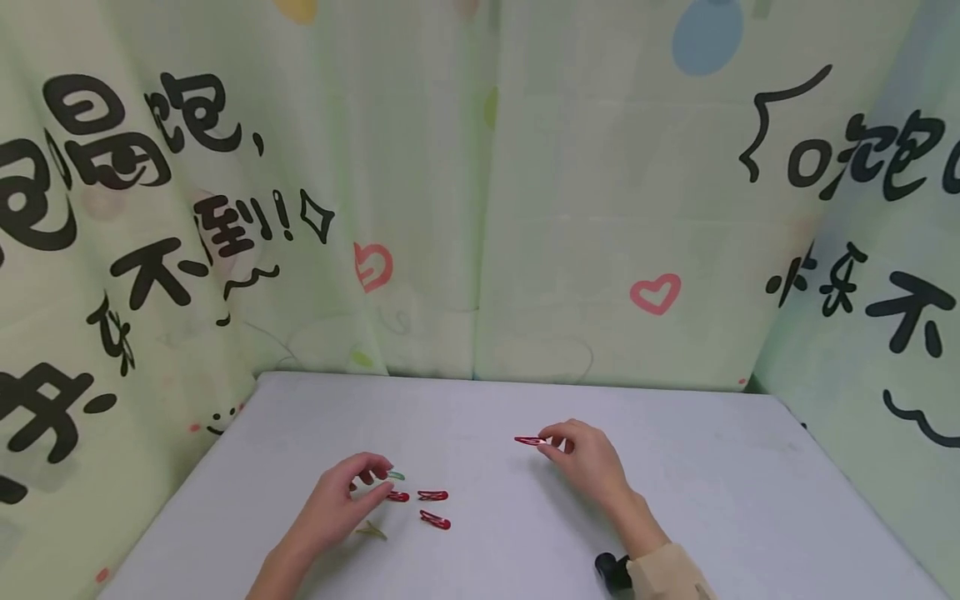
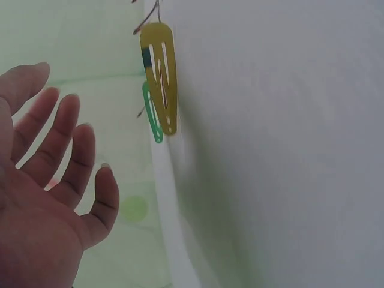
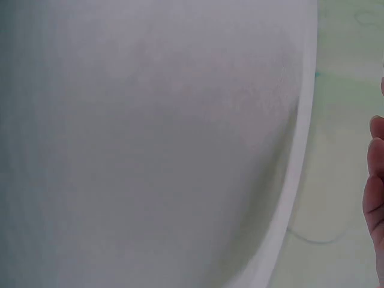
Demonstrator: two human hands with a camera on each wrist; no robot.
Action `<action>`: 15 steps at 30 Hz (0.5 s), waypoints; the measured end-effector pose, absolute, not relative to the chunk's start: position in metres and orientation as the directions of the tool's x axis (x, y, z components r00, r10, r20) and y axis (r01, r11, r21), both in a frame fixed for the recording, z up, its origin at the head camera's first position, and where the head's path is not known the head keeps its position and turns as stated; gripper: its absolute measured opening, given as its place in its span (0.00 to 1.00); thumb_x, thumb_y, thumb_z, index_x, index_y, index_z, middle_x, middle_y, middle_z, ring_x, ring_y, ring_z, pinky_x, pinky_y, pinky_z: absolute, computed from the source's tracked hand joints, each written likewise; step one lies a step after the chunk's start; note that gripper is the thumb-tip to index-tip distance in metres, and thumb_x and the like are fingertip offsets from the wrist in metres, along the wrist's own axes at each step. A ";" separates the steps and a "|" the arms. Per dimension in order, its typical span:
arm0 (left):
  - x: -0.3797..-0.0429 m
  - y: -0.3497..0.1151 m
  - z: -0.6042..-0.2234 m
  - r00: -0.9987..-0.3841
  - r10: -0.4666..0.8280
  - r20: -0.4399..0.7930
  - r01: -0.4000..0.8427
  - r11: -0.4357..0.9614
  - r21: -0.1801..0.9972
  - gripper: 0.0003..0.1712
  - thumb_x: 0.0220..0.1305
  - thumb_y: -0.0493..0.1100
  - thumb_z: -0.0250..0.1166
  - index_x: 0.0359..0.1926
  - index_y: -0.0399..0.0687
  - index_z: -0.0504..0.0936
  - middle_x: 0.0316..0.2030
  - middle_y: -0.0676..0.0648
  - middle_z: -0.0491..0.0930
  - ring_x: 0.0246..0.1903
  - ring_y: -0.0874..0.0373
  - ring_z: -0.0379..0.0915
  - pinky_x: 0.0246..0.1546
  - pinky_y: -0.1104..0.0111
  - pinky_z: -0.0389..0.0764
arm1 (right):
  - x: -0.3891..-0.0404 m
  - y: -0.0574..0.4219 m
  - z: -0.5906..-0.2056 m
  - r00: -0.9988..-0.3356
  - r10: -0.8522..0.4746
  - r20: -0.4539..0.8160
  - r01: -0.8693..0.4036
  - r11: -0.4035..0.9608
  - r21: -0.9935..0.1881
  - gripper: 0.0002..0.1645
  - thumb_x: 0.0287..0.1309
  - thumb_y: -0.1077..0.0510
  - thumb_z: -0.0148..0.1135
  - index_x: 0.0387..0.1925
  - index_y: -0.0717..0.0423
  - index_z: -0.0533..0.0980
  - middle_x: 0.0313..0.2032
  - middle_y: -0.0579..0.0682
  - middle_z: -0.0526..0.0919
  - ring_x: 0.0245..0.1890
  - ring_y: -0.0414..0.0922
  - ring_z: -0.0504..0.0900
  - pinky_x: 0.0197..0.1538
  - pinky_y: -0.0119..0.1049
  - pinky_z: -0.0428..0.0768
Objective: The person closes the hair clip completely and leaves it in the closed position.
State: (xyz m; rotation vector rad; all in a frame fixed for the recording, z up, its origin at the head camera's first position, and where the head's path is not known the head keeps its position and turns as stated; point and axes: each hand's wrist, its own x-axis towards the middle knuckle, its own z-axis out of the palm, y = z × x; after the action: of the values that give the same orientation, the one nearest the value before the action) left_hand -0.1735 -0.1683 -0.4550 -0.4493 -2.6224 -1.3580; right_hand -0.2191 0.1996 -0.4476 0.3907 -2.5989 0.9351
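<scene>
My right hand (image 1: 588, 462) pinches a red snap hair clip (image 1: 528, 440) between thumb and fingertips, above the right half of the table. In the right wrist view only a few of its fingers (image 3: 375, 162) show at the edge. My left hand (image 1: 341, 500) hovers over the left side with loosely bent fingers and holds nothing. A green hair clip (image 1: 397, 476) and a red hair clip (image 1: 398, 497) lie by its fingertips, partly hidden. Just to their right are two more red clips (image 1: 432, 495). A yellow hair clip (image 2: 159, 78) sits below the left hand.
The white table (image 1: 495, 417) has a printed curtain (image 1: 570, 208) behind it and on both sides. A small black object (image 1: 613, 573) shows beside the right sleeve (image 1: 671, 573) near the front.
</scene>
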 end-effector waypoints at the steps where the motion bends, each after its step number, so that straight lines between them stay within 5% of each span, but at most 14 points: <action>1: -0.173 -0.170 -0.455 -0.945 0.201 0.257 0.326 0.552 0.768 0.12 0.62 0.39 0.73 0.46 0.49 0.84 0.37 0.57 0.81 0.40 0.59 0.73 0.41 0.64 0.75 | -0.220 0.200 -0.448 -0.908 -0.136 0.396 -0.357 0.747 -0.561 0.10 0.51 0.63 0.77 0.36 0.48 0.87 0.28 0.36 0.79 0.26 0.38 0.72 0.30 0.33 0.71; 15: -0.168 -0.199 -0.458 -0.950 0.289 0.122 0.278 0.597 0.753 0.15 0.63 0.42 0.72 0.48 0.43 0.80 0.34 0.55 0.78 0.34 0.63 0.73 0.35 0.69 0.76 | -0.235 0.205 -0.452 -0.961 -0.169 0.219 -0.263 0.805 -0.533 0.08 0.54 0.63 0.75 0.35 0.47 0.87 0.28 0.39 0.78 0.30 0.41 0.72 0.36 0.39 0.74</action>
State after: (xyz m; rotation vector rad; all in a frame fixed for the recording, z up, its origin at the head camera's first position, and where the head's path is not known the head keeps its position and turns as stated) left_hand -0.1683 -0.1988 -0.4575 -0.5006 -2.8179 -1.3250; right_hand -0.2349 0.2052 -0.4525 0.3406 -2.8293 0.8702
